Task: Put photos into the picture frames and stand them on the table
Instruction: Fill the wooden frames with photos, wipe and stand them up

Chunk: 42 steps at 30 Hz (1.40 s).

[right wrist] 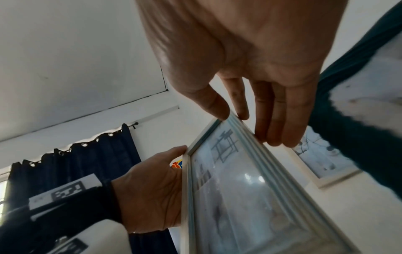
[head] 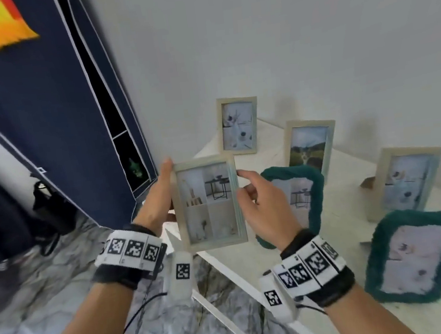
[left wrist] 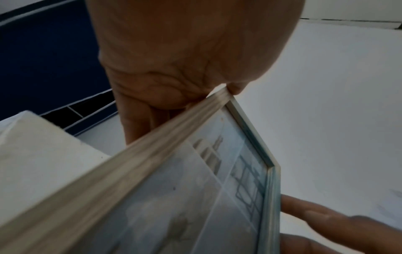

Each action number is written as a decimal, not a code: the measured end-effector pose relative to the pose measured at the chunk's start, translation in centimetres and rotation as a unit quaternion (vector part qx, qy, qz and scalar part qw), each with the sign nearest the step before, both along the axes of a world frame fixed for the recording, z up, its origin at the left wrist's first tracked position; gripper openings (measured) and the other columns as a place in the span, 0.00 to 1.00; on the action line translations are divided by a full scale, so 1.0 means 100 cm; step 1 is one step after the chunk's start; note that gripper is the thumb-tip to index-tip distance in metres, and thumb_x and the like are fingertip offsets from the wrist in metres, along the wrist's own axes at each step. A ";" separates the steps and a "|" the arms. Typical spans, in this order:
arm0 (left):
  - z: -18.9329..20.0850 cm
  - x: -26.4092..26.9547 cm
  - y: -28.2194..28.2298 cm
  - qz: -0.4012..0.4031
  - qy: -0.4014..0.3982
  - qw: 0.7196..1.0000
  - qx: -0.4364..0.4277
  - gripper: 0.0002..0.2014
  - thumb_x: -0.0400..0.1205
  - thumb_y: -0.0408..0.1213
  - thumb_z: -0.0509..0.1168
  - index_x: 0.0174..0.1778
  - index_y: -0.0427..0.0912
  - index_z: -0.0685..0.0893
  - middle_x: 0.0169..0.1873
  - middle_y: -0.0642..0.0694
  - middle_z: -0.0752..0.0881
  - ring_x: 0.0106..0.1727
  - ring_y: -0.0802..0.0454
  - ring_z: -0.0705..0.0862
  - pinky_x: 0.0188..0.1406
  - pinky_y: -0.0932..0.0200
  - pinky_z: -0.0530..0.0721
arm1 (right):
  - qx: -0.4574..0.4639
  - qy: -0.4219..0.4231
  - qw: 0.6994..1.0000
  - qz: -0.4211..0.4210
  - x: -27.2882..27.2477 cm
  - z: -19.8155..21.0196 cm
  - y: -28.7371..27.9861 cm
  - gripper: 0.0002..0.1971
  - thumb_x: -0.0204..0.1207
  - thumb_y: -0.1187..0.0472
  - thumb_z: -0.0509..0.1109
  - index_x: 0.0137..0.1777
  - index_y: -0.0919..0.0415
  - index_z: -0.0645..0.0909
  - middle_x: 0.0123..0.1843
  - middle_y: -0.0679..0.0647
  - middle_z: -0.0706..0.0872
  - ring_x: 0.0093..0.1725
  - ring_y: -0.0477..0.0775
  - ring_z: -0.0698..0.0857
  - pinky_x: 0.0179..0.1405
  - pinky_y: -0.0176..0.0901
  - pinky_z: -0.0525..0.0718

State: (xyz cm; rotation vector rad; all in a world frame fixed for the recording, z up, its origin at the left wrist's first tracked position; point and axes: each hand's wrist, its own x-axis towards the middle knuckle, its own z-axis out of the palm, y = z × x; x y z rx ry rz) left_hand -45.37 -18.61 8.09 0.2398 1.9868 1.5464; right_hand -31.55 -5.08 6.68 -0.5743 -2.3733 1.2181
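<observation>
Both hands hold a light wooden picture frame (head: 208, 203) upright in the air at the table's left end; a four-panel interior photo shows behind its glass. My left hand (head: 166, 179) grips the frame's left edge, thumb on the front near the top corner and fingers behind. My right hand (head: 243, 183) pinches the right edge. In the left wrist view the frame (left wrist: 174, 197) runs out from under the palm (left wrist: 185, 96). In the right wrist view my thumb and fingers (right wrist: 239, 116) pinch the frame (right wrist: 239, 197) near its top right corner.
On the white table (head: 351, 178) stand three filled wooden frames (head: 238, 125), (head: 310, 146), (head: 407, 180) and two fluffy teal frames (head: 300, 193), (head: 415, 256). A navy fabric wardrobe (head: 55, 117) and a black bag (head: 49, 207) are on the left, over marble floor (head: 65, 310).
</observation>
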 end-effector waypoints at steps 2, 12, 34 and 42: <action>0.000 -0.026 0.009 -0.009 0.014 1.000 0.005 0.37 0.81 0.73 0.41 0.58 0.53 0.88 0.48 0.45 0.93 0.52 0.46 0.91 0.54 0.44 0.87 | -0.017 -0.023 1.000 0.008 -0.026 0.005 0.007 0.21 0.85 0.59 0.60 0.78 0.56 0.69 0.43 0.48 0.83 0.42 0.43 0.83 0.38 0.25 0.77; -0.034 -0.103 0.044 -0.022 0.024 0.999 -0.005 0.59 0.60 0.87 0.44 0.74 0.46 0.79 0.64 0.38 0.86 0.64 0.41 0.85 0.65 0.36 0.82 | -0.055 -0.128 0.990 0.005 -0.106 -0.012 0.020 0.25 0.84 0.58 0.56 0.81 0.59 0.61 0.52 0.57 0.78 0.37 0.45 0.78 0.30 0.34 0.70; -0.039 -0.143 0.035 -0.081 0.073 0.990 -0.088 0.40 0.81 0.73 0.40 0.61 0.44 0.83 0.49 0.41 0.90 0.52 0.44 0.88 0.56 0.43 0.84 | -0.049 -0.065 0.996 -0.041 -0.117 0.036 0.024 0.31 0.85 0.58 0.58 0.85 0.59 0.50 0.84 0.55 0.60 0.79 0.54 0.66 0.72 0.38 0.60; 0.035 -0.203 0.093 -0.144 0.209 0.963 -0.090 0.18 0.87 0.51 0.60 0.63 0.41 0.82 0.50 0.44 0.90 0.51 0.48 0.89 0.51 0.47 0.89 | -0.123 -0.025 0.983 -0.135 -0.171 0.102 0.116 0.31 0.82 0.58 0.61 0.83 0.64 0.58 0.53 0.49 0.77 0.49 0.46 0.80 0.60 0.37 0.79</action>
